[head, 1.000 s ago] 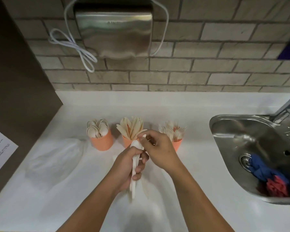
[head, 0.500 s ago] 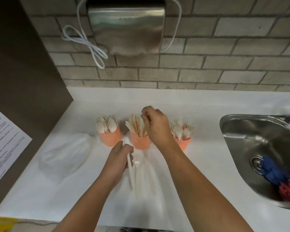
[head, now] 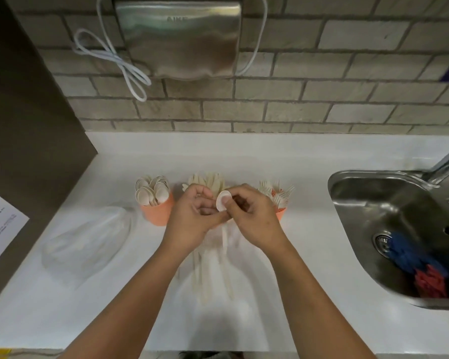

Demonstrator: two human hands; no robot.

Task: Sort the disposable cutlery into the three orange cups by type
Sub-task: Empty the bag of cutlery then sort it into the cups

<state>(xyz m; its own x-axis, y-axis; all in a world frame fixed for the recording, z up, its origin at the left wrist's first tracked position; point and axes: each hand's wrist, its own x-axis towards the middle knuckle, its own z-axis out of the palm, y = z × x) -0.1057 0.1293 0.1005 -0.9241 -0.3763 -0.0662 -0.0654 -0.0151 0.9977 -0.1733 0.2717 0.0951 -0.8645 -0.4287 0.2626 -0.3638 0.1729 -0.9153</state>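
We see three upright orange cups in a row: the left cup (head: 158, 212) holds spoons (head: 152, 191), the middle knives (head: 210, 180), the right forks (head: 279, 193).

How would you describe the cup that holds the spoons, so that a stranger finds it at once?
Start at the steel sink on the right and go left along the white counter past both hands. The spoon cup is the leftmost orange cup, beside a clear plastic bag. Only it shows round bowls, not tines.
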